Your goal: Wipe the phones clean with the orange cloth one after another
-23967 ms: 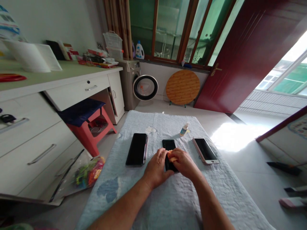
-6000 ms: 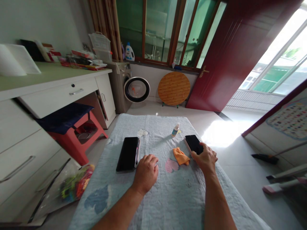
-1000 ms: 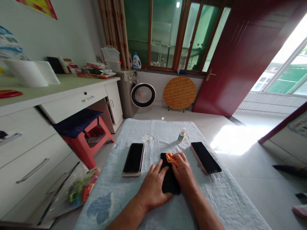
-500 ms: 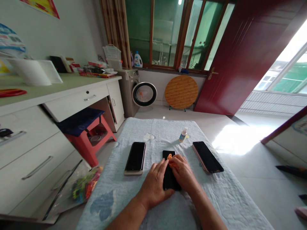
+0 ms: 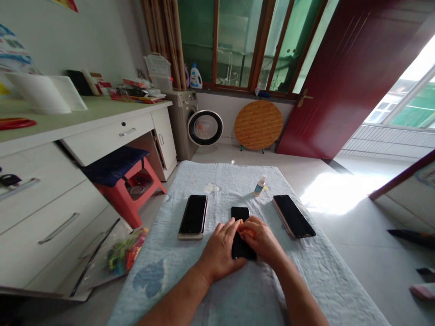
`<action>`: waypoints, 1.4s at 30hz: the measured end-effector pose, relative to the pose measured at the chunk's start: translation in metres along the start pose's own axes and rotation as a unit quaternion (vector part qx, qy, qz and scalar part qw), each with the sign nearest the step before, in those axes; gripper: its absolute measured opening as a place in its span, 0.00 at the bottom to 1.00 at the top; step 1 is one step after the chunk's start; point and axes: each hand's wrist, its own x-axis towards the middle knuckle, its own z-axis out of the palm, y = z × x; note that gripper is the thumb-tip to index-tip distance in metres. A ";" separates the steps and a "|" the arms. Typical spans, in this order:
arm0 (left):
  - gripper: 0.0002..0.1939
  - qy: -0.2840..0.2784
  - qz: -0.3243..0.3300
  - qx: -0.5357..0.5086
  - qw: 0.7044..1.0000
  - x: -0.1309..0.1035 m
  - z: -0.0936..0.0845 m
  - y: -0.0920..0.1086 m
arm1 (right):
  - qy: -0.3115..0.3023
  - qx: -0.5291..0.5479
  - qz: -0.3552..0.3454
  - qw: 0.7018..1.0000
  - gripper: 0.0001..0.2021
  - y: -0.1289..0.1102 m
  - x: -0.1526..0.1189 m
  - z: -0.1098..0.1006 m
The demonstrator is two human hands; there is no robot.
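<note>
A black smartphone (image 5: 241, 249) lies face up on the cloth-covered table, between my hands. My left hand (image 5: 219, 249) grips it, fingers along the left side and thumb by the near end. Pinched in my right hand (image 5: 261, 240) is a crumpled orange cloth (image 5: 247, 232), pressed on the phone's screen; part of the cloth is hidden under the fingers. To the left rests another dark-screened phone (image 5: 193, 215) on a pale base or box. A third phone (image 5: 294, 216) with a pinkish edge lies at the right. Beyond them stands a small spray bottle (image 5: 260, 185).
A light blue patterned cloth (image 5: 190, 285) covers the table. At the left are a white desk (image 5: 112, 131), a red stool (image 5: 132, 213) and a plastic bag (image 5: 118, 258) of colourful items. A washing machine (image 5: 181, 122) with its door open and a round wooden tabletop (image 5: 258, 124) stand behind.
My right hand has slid the orange cloth slightly toward the near end of the phone. My left hand stays on the phone. The camera view has tilted a little, shifting the scene upward.
</note>
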 end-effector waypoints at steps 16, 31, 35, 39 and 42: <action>0.47 0.012 0.039 0.006 0.999 0.000 0.006 -0.006 | 0.156 -0.132 0.023 0.979 0.11 0.034 0.016 0.019; 0.52 0.033 0.066 -0.014 0.997 0.001 0.011 -0.011 | 0.106 -0.100 -0.051 0.988 0.13 0.028 0.016 0.019; 0.52 0.032 0.062 -0.016 0.997 0.000 0.009 -0.010 | 0.125 -0.104 -0.041 0.986 0.14 0.030 0.013 0.024; 0.52 0.037 0.058 -0.025 0.997 -0.001 0.008 -0.009 | 0.143 -0.107 -0.033 0.983 0.14 0.030 0.011 0.027; 0.52 0.041 0.060 -0.030 0.997 -0.001 0.008 -0.009 | 0.143 -0.107 -0.028 0.983 0.15 0.031 0.012 0.028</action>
